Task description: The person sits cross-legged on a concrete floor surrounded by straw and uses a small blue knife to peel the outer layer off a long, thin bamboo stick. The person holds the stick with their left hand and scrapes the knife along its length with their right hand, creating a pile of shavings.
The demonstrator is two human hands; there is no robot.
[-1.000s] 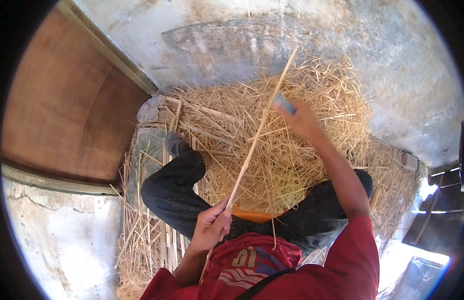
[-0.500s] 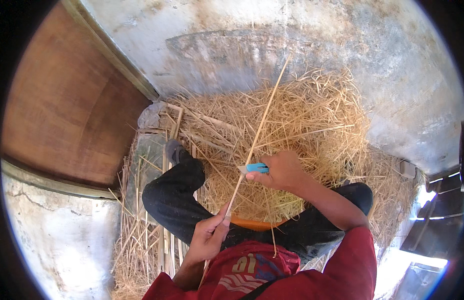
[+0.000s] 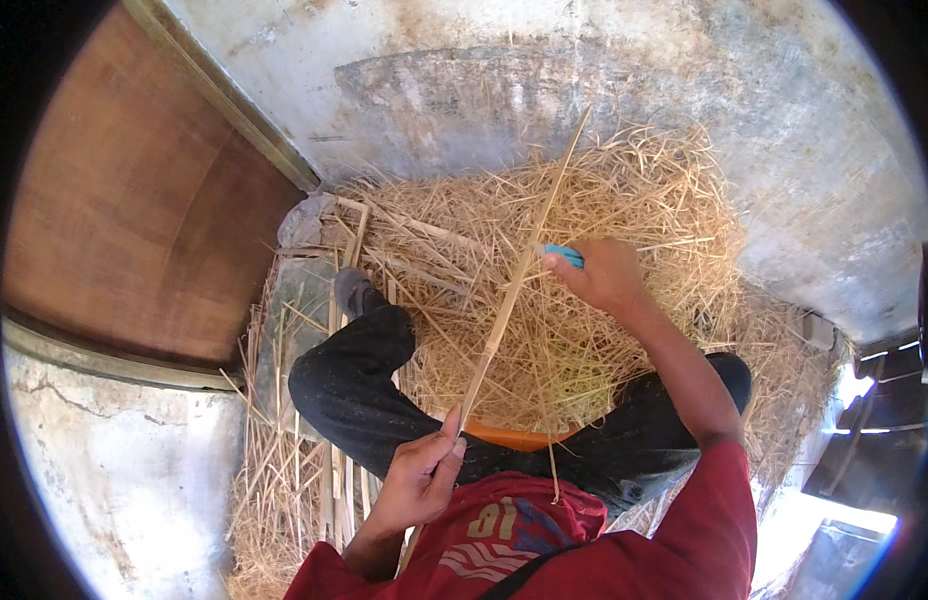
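My right hand (image 3: 612, 275), clenched on the blue-handled tool (image 3: 562, 255), has run back up the long cane strip (image 3: 514, 285) from near my left hand (image 3: 416, 480), whose grip pinches its lower end above the straw heap (image 3: 624, 200), so another stroke looks under way

You sit in a rustic craft workspace: bare concrete floor (image 3: 764, 130), heap of straw (image 3: 624, 230) ahead, wooden door (image 3: 134, 210) far left, cracked plaster wall (image 3: 114, 470) near left.
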